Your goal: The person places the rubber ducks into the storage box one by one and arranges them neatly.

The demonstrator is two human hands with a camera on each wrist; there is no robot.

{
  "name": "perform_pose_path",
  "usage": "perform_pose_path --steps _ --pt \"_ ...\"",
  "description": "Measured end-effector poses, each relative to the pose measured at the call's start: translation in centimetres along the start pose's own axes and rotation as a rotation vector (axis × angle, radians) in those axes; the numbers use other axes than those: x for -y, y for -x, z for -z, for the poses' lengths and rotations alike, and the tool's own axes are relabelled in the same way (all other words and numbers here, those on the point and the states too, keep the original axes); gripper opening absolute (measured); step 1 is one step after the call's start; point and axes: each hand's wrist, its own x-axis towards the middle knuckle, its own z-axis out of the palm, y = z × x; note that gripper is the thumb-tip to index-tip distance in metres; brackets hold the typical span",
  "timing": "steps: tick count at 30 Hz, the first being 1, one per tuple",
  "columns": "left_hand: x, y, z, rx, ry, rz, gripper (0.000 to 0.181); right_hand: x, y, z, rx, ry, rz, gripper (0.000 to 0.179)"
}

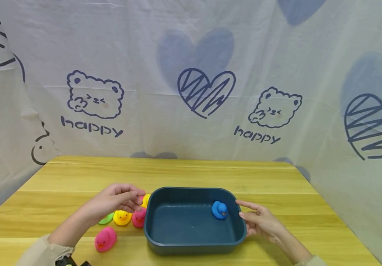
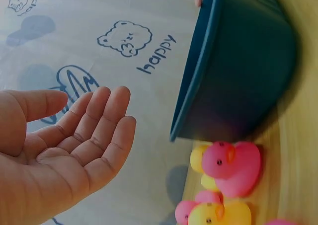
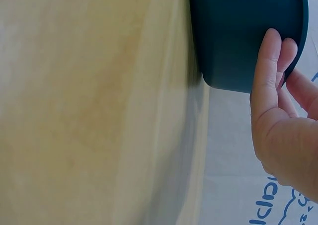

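A dark teal tub (image 1: 194, 244) stands on the table, with a blue rubber duck (image 1: 219, 210) inside near its right end. My right hand (image 1: 261, 223) is at the tub's right end; its fairly straight fingers (image 3: 269, 71) touch the outer wall, fingertips close to the rim. My left hand (image 1: 119, 198) hovers left of the tub, palm turned up with fingers loosely bent and nothing in it. Below and beside it are a yellow duck (image 1: 122, 218), a pink duck (image 1: 139, 218) and another yellow duck (image 1: 146, 200), partly hidden.
Another pink duck (image 1: 105, 239) sits nearer the front left, and a green duck (image 1: 106, 218) is partly covered by my left forearm. The wooden table (image 1: 277, 177) ends at a hanging white cloth (image 1: 157, 122) printed with hearts and bears.
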Motion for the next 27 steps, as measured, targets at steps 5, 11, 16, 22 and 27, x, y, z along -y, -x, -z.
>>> perform_pose_path --steps 5,11,16,22,27 --pt "0.6 1.0 0.8 -0.015 -0.024 0.004 0.035 0.0 -0.1 0.1 0.000 0.003 0.002 0.056" --pt "1.3 2.1 2.0 -0.038 -0.072 0.025 0.033 -0.1 0.0 0.1 0.013 0.005 0.005 0.056" --pt "1.9 2.8 2.8 -0.047 -0.094 0.041 0.033 -0.1 0.0 0.2 0.046 -0.015 0.013 0.055" --pt "2.6 3.6 3.6 -0.025 -0.105 0.023 0.034 -0.1 0.1 0.2 0.059 -0.027 0.016 0.054" --pt "3.0 4.2 4.1 0.000 -0.151 -0.003 0.033 -0.1 0.1 0.2 0.065 -0.030 0.015 0.054"
